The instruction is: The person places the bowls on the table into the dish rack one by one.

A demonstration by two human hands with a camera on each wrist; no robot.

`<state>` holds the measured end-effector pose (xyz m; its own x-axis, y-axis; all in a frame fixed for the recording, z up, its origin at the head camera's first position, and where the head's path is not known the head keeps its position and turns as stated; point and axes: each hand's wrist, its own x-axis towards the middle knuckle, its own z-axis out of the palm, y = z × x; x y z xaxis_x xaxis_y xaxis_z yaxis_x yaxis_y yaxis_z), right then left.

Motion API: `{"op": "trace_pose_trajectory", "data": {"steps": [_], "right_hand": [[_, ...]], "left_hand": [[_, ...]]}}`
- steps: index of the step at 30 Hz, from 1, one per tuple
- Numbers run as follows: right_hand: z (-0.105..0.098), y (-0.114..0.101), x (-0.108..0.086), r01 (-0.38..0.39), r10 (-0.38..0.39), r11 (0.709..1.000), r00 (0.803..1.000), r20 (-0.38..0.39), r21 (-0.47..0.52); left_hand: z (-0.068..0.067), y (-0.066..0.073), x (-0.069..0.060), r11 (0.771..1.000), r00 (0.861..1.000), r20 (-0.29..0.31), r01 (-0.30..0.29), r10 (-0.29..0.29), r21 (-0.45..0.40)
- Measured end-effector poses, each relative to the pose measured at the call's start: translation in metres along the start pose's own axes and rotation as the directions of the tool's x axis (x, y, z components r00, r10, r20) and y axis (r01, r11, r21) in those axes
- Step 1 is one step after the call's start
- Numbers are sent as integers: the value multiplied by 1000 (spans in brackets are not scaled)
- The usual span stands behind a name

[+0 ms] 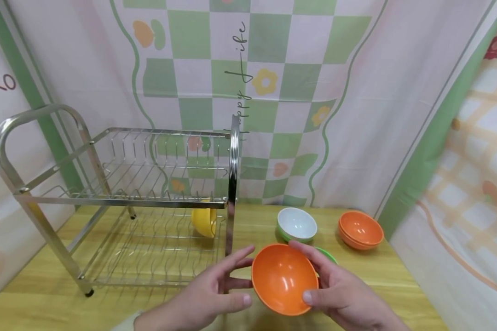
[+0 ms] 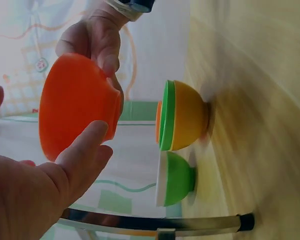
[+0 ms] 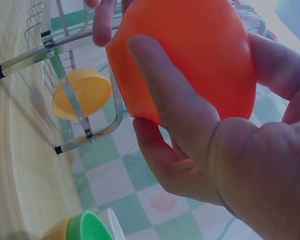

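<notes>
An orange bowl is held up above the table's near part, its hollow facing the head camera. My right hand grips it from the right, thumb over the rim and fingers round the outside. On its left side, my left hand has its fingers spread and fairly straight. In the left wrist view, those fingers reach the bowl's outer side near the foot; whether they press on it I cannot tell. Behind the held bowl, a green rim shows; the left wrist view has it on top of a yellow bowl.
A two-tier metal dish rack stands on the left. One yellow bowl leans on its side in the lower tier. A green bowl with white inside and stacked orange bowls sit at the back right, before a patterned curtain.
</notes>
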<state>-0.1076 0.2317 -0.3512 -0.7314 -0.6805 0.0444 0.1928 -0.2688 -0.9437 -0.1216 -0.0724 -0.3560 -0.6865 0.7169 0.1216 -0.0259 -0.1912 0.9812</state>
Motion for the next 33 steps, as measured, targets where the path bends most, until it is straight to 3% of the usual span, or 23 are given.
{"op": "trace_pose_trajectory", "data": {"steps": [9,15,25,30,33], "right_hand": [[8,2,2,-2,2,1000,999,-54,-2],[9,5,5,61,-61,998,998,2,5],[22,0,6,-1,2,1000,998,-59,18],[26,-1,6,17,-15,999,999,-44,28],[27,-2,7,15,-13,999,999,-44,29]], "left_hand": [[0,-9,5,997,998,45,-46,49,-59],[3,-6,4,986,1000,21,11,-8,-168],[5,-8,8,952,1000,25,10,-2,-307],[7,-7,8,949,1000,3,11,-10,-316],[7,-6,5,959,999,-24,16,-23,-282]]}}
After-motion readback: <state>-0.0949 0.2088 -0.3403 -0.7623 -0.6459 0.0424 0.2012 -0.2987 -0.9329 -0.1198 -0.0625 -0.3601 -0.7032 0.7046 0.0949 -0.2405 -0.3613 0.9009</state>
